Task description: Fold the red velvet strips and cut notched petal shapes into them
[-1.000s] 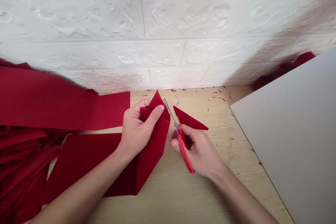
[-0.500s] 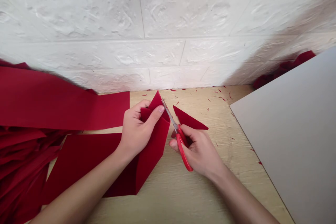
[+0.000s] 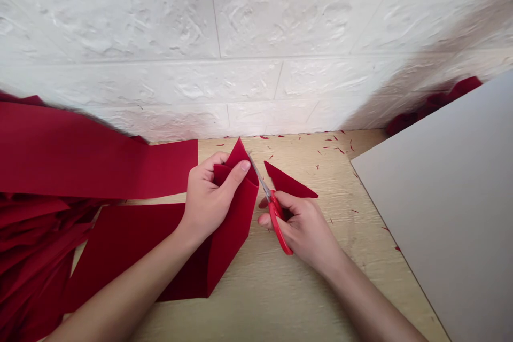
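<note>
Between its thumb and fingers, my left hand (image 3: 214, 189) grips a folded strip of dark red fabric (image 3: 234, 235), whose top end rises to a point. The rest of this strip lies on the table under my left forearm. My right hand (image 3: 306, 227) is closed around red-handled scissors (image 3: 276, 214). Their metal blades look nearly closed and point up and left, right beside the strip's cut edge; whether they touch it I cannot tell. Just behind the scissors, a triangular red offcut (image 3: 290, 181) rests on the table.
A long red strip (image 3: 100, 155) and a heap of red pieces (image 3: 32, 246) fill the left. On the right, a large pale grey panel (image 3: 444, 197) covers the table. Small red scraps (image 3: 339, 149) dot the wooden tabletop (image 3: 296, 294) near the white brick-patterned wall (image 3: 248, 21).
The scissors have shifted very slightly, their handles coming closer together as the blades close. My left hand and the folded strip have barely moved.
</note>
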### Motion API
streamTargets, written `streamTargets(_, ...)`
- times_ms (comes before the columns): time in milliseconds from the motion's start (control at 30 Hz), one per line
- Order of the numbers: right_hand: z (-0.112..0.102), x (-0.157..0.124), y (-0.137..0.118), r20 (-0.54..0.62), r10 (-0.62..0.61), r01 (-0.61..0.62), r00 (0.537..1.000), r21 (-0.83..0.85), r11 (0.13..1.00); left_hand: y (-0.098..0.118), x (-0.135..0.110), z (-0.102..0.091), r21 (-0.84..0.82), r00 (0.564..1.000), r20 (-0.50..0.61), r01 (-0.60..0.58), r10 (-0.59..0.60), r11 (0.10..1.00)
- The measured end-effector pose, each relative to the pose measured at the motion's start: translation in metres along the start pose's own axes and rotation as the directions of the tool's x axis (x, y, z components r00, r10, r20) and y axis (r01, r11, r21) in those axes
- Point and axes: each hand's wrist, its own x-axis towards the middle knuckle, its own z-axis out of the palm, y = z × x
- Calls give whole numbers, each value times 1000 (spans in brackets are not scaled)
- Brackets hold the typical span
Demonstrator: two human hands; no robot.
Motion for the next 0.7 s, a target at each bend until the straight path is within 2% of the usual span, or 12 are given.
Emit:
streamTargets(133,0,0,1,-13,5,-6,1000,-13,1000,1,0,0,-1,1000,1,6,-6,1000)
streamTargets(333,-3,-1,2,-37,-60,59,998,-33,998,2,2,1,22,1000,-12,-22,23,1000)
streamTargets(500,-4,-3,2,-16,-86,85,996,-48,995,3,1,0,47,999,-15,-37,38,998)
streamTargets(700,-3,-4,3,13,-97,97,995,15,995,6,2,-3,125,995,-35,-88,93,988)
